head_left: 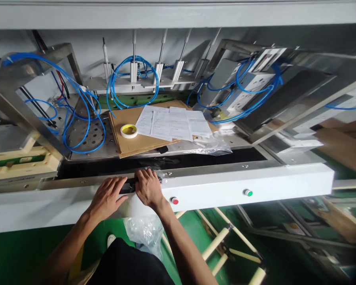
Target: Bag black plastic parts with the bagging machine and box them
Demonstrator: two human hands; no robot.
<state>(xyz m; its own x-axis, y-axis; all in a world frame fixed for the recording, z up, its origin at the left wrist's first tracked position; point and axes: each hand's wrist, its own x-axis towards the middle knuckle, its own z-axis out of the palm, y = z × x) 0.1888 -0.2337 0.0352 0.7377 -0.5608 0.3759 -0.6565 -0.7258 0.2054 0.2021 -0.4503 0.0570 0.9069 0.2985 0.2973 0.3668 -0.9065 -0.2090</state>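
Note:
At the front rail of the machine, my right hand has its fingers curled over a small black part, whose exact kind I cannot make out. To its left, my left hand rests over the rail edge, fingers stretched out and thumb apart, its tips beside the same black part. Much of that part is hidden under the right hand. A crumpled clear plastic bag hangs below the rail, between my forearms.
Behind the dark slot, cardboard carries paper sheets and a tape roll. Coiled blue air hoses surround the cylinders. A red button and a green button sit on the rail's face.

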